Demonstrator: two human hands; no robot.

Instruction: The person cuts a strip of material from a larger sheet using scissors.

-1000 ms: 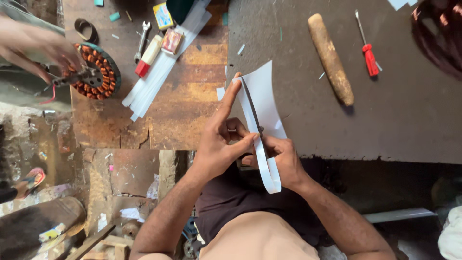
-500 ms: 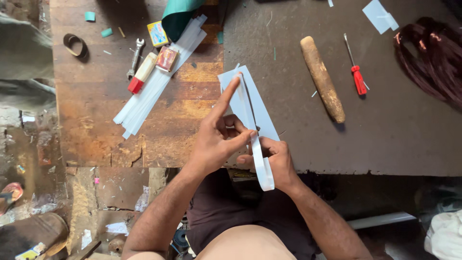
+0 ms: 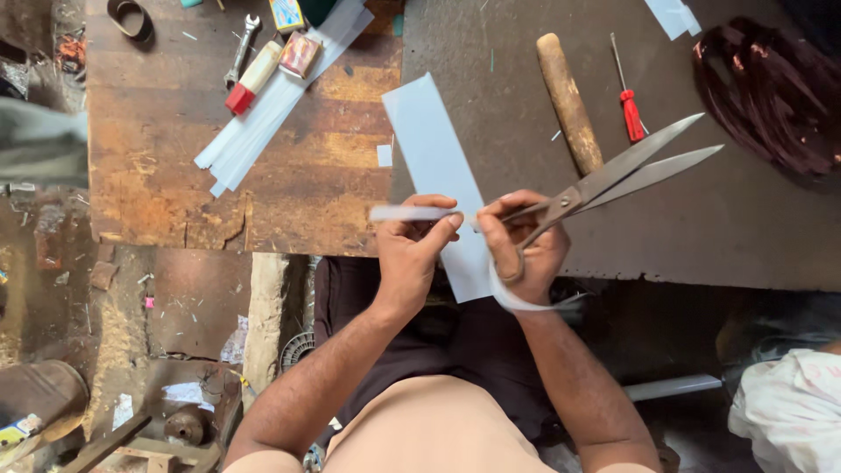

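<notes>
1. The workbench [image 3: 263, 175] fills the upper view, worn wood on its left half and a dark sheet over its right half; half a second ago the view sat farther right, and the red-brown wire coil [image 3: 771, 96] at the far right edge of the bench now shows more fully, though it is cut off by the frame
2. The pale blue paper sheet [image 3: 434, 149] lies on the bench where wood meets dark sheet, its near end hanging over the bench edge; earlier the left hand pressed it flat with a pointing finger, now both hands are lifted off it
3. The scissors [image 3: 631, 171], not seen clearly earlier, now stand out over the dark sheet, blades slightly parted and pointing away from the sheet to the right
4. The right hand [image 3: 524, 250] is closed around the scissor handles, fingers through the loops, and also pinches the strip
5. The left hand [image 3: 412, 245] is narrowly closed, thumb and fingertips pinching a thin cut paper strip [image 3: 399, 213] just left of the sheet; the strip curls under the right hand, its end partly hidden
6. Right of the sheet lie a wooden handle [image 3: 569, 101] and a red screwdriver [image 3: 631, 109]; left of it, white strips [image 3: 263, 114], a red-capped tube [image 3: 250, 79] and a spanner [image 3: 241, 48]
</notes>
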